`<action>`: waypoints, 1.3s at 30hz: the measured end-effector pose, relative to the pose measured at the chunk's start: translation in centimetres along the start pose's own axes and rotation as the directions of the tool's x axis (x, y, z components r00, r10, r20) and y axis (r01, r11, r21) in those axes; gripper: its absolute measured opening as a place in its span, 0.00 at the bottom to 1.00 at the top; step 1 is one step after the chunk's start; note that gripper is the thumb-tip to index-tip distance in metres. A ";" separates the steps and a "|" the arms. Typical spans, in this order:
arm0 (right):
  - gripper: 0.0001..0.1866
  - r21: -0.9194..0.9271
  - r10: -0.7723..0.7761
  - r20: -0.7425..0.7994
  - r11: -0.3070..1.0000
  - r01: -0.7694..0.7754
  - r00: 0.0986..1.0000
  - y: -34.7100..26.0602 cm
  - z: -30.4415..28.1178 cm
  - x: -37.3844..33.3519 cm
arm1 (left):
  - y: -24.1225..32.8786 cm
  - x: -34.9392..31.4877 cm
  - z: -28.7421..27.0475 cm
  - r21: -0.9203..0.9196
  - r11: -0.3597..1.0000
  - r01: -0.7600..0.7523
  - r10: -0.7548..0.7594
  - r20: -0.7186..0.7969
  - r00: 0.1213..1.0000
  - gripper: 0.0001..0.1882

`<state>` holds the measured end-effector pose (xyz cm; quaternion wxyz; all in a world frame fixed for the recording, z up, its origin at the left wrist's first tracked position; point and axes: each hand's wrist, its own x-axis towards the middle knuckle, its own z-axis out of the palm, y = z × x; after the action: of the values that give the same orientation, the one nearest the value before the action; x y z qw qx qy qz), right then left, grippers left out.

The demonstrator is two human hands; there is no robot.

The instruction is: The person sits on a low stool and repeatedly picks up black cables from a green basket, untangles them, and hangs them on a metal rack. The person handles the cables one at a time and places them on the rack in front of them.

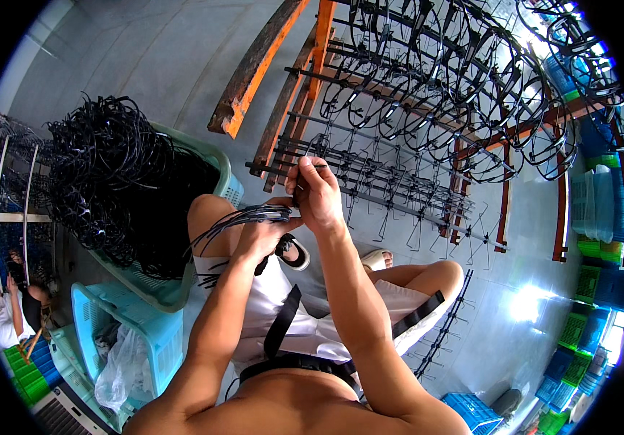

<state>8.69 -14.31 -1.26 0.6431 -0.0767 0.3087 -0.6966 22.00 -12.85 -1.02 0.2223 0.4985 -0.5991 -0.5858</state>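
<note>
My left hand (265, 230) is closed around a bundle of thin, curved black strips (236, 219), whose loose ends fan out to the left over my knee. Just above it and to the right, my right hand (318, 194) is pinched, with the thumb against bent fingers. A small dark piece shows at these fingertips, mostly hidden, and its kind cannot be made out. Beyond the hands runs a black rod (377, 203) with thin wire hooks, on the lower part of an orange-brown rack (283, 119).
Many black hoop-like pieces (413, 80) hang from the rack's upper rods. At my left, a green basket (214, 156) overflows with tangled black strips (109, 167). A light-blue basket (163, 326) holds clear plastic. Stacked crates (580, 326) line the right; another person (18, 312) sits far left.
</note>
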 end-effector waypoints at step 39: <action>0.26 -0.797 -0.294 0.125 0.539 0.272 0.947 -0.3 -0.1 -4.1 | -2.6 -0.7 2.1 -0.445 0.896 -0.006 -0.065 -0.143 0.988 0.16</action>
<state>9.03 -10.43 -0.02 0.4131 -0.3994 0.5811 -0.5763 21.38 -10.77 -3.70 0.3669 0.4874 -0.4231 -0.6699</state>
